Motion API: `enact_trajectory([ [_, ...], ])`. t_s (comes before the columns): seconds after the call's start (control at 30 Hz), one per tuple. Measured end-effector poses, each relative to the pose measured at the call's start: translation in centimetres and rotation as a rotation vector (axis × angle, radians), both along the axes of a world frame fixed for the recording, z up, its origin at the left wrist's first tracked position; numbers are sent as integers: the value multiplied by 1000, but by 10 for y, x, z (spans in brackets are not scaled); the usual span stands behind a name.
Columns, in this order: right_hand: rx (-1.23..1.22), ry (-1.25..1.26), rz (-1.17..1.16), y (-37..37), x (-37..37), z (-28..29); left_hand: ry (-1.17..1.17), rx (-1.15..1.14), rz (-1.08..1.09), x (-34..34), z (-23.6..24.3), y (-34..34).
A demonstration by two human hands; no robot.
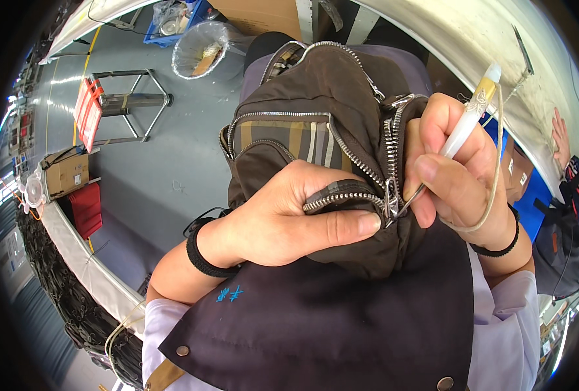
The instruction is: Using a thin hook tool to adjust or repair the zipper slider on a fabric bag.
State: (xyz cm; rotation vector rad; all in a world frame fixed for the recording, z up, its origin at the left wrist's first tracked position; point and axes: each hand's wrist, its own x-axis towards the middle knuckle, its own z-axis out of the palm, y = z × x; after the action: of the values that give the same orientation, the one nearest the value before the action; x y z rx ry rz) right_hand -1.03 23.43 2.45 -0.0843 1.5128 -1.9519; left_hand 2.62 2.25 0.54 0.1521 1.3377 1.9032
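Note:
A dark brown bag (315,88) with plaid panels and silver metal zippers lies on my lap. My left hand (283,218) is closed on a zippered flap (341,195) of the bag, thumb pressed on top beside a silver zipper pull (392,199). In my right hand (456,166) is a white-handled awl (460,133) with a thin metal shaft. Its tip points down-left and meets the bag near the pull. A cord (497,169) tied to the handle's upper end loops around the back of my right hand. The exact contact of the tip is too small to make out.
A dark apron (341,319) covers my lap. Ahead stand a lined waste bin (205,52) and a blue crate (172,29). A metal-framed stool (133,104) is at left, near a cardboard box (68,173). Another person's hand (560,140) rests on the pale table at right.

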Motion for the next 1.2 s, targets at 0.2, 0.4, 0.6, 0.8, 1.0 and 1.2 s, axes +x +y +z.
enact_trajectory([
  [0.2,-8,-19,-32,1,0,-1,-17,-29,-44,-4,0,-2],
  [0.4,-2,4,-52,-1,0,-3,-14,-27,-16,-9,11,2],
  [0.6,-322,130,-367,9,-1,-23,-87,-104,94,-11,7,5],
  [0.8,-326,394,-276,19,-2,-29,-136,-84,79,-10,5,4],
  [1.0,-175,665,-143,17,-9,-19,-196,34,134,-5,-2,4],
  [1.2,12,813,-3,16,-17,-20,-123,40,151,-6,2,7],
])
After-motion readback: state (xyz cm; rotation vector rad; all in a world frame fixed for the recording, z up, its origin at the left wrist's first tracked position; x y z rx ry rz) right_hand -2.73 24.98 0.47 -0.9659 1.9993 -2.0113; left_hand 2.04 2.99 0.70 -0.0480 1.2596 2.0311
